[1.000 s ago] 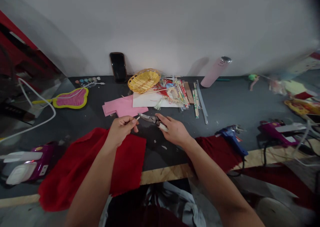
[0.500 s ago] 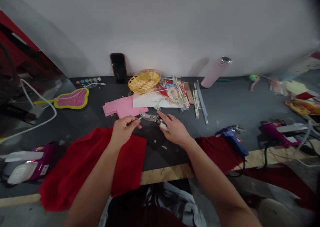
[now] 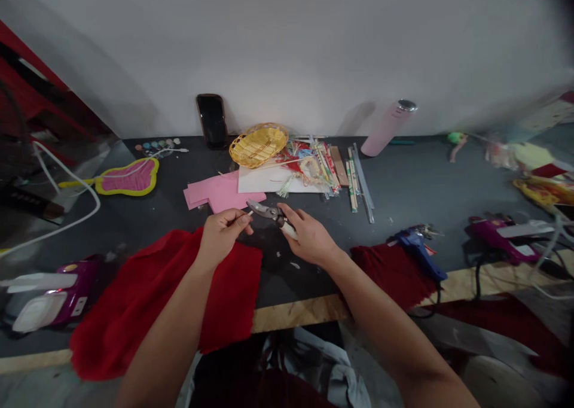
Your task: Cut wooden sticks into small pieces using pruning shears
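Above the dark table, near its front edge, the left hand pinches a thin pale stick between thumb and fingertips, its end poking out toward the right hand. The right hand is wrapped around the white handle of a pair of pruning shears, whose metal blades point left, right beside the tip of the stick; whether they touch it cannot be told.

Below the left hand and forearm lies a bright red cloth, partly over the table's edge. Just beyond the hands are pink sheets and a white sheet, with a jumble of tassels and thin wrapped pieces on and around it. A yellow woven basket sits tilted at the back of the white sheet, and a dark phone leans on the wall to its left. Clear rods lie to the right of the jumble.

Farther right, a pink bottle stands near the wall, while a blue glue gun rests by a dark red cloth. Far left lies a pink fan with a yellow rim.
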A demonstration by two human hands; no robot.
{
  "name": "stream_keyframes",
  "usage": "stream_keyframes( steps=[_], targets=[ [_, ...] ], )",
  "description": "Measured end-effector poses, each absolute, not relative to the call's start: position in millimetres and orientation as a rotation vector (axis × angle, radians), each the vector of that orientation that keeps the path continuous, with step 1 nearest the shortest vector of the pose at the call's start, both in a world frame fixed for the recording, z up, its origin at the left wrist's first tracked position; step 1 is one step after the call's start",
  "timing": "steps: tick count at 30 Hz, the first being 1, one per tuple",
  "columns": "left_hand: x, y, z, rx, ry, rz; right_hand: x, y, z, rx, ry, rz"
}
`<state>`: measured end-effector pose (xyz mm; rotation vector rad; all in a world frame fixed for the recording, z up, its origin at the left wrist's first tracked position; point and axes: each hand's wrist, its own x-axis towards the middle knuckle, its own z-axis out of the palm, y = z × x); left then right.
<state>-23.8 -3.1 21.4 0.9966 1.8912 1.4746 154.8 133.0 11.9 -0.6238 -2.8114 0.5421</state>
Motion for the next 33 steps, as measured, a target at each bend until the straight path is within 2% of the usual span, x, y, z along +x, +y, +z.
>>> stream_keyframes(
  steps=[9,22,26,33],
  targets=[
    [-24.3,-0.1,23.3,0.869,1.768,1.454,155.3,133.7,10.2,-0.674,-2.847,0.483],
    [-31.1,-13.0,40.7,0.778,1.385,1.241,160.1,141.8,16.8,-0.414,-2.832,0.438],
    [-33.3,-9.5,27.1,0.786,1.498,1.311,157.9,134.7,18.4,-0.508,-2.843,0.526],
    [-14.5,0.6,25.1,1.018,2.026,1.466,154.9,130.6,13.9,-0.728,-2.818,0.515]
  ],
)
